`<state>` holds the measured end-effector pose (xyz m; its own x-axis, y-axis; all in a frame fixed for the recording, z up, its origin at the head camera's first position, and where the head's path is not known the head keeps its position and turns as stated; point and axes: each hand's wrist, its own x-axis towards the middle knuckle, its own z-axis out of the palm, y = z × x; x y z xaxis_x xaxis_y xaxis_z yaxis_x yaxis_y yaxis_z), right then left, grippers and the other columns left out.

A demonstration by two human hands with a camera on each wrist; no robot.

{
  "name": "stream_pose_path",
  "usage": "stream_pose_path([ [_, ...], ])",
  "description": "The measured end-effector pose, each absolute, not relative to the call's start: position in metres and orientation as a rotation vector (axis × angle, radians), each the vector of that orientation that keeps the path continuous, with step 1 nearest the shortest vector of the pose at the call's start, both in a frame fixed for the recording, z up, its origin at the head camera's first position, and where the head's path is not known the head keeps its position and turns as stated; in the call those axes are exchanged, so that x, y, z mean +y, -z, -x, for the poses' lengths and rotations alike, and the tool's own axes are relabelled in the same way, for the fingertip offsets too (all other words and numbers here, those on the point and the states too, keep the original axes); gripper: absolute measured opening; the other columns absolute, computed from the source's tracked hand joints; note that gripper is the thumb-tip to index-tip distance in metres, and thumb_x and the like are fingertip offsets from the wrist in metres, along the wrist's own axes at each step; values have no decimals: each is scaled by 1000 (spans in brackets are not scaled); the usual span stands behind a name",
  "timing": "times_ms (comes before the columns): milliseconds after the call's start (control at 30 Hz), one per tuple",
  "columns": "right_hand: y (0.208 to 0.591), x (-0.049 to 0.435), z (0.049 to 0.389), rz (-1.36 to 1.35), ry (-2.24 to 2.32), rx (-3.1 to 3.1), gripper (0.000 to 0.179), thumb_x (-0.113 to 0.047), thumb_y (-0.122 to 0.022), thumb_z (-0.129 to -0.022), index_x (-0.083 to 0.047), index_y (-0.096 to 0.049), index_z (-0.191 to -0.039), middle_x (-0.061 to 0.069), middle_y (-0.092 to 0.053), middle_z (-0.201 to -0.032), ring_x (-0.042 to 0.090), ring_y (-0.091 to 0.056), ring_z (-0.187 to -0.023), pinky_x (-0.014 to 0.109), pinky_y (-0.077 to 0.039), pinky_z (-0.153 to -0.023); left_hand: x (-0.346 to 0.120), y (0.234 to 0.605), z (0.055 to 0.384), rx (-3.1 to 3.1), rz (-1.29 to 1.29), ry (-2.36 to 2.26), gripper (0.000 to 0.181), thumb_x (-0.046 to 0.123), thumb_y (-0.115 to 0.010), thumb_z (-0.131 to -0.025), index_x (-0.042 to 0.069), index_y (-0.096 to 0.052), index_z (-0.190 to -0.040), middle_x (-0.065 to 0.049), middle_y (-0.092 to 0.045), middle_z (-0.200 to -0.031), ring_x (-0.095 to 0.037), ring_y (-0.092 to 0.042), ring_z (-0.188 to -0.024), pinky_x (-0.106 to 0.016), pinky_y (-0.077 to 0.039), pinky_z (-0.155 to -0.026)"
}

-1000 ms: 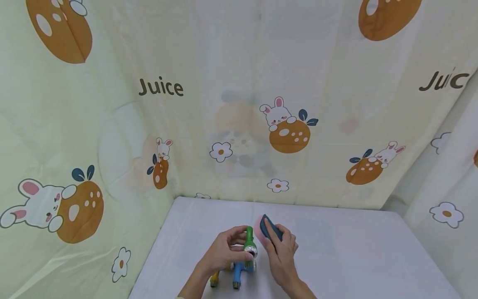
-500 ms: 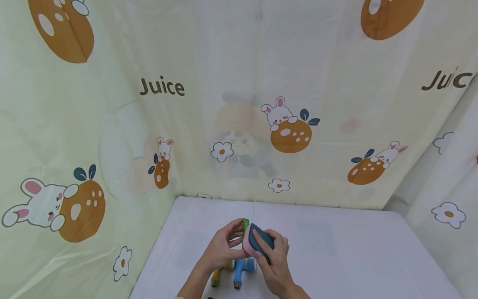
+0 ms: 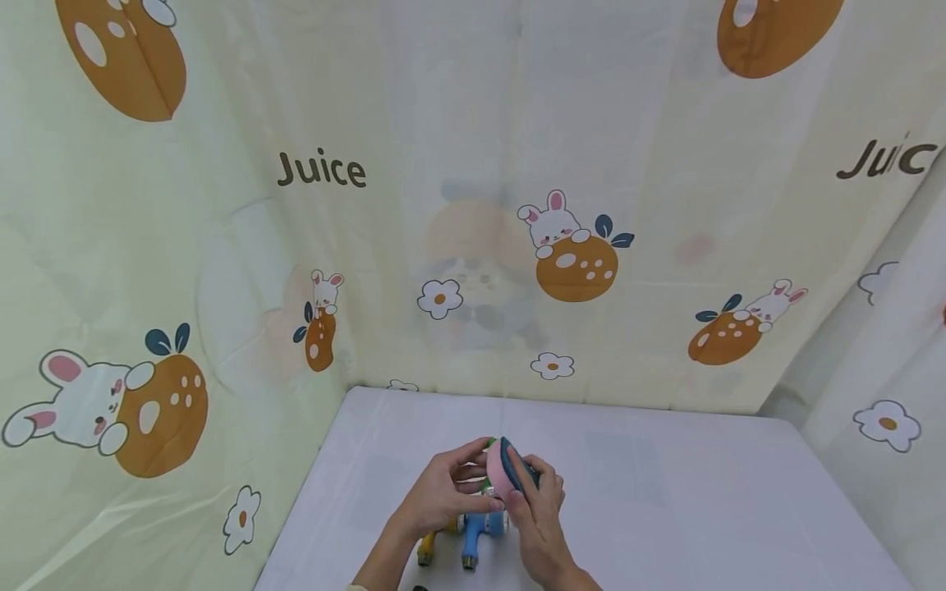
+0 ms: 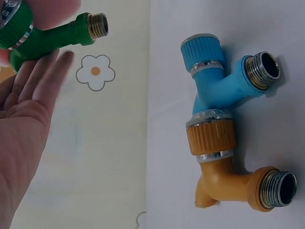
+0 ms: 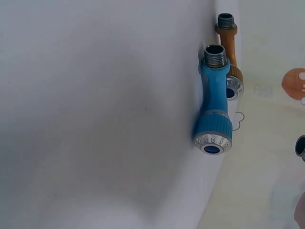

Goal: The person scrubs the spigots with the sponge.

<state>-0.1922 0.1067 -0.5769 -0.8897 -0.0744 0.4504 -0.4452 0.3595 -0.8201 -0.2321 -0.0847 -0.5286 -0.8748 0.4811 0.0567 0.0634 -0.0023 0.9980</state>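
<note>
My left hand (image 3: 443, 491) grips a green tap (image 4: 52, 40) with a threaded brass end, raised above the table. My right hand (image 3: 543, 521) holds a sponge (image 3: 501, 469), pink on one side and dark blue-green on the other. The sponge is against or just in front of the green tap and hides most of it in the head view. Below the hands lie a blue tap (image 4: 209, 86) and an orange-yellow tap (image 4: 224, 176), close together on the table. In the right wrist view the sponge does not show.
The white table (image 3: 665, 501) extends to the right of the hands. Behind and beside it hang pale curtains (image 3: 414, 107) printed with rabbits, oranges and flowers. A small dark object (image 3: 420, 588) peeks in at the bottom edge of the head view.
My right hand has brought the sponge leftward from beside the green tap to in front of it, then tilted the sponge. My left hand stays nearly in place, holding the tap.
</note>
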Motion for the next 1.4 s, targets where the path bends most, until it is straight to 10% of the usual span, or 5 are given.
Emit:
stream_pose_path([
  [1400,566,113,200,-214,-1544,-2350,47,-26,-41,-113,-34,-43,-159,17,-39,-145,21,-24,-124,47,-22,-94,-78,532,230,1928,-497,-2150,87,11,-88,-84,13,-40,-155,-17,-52,-149,-31,-59,-136,-31,-55,-103],
])
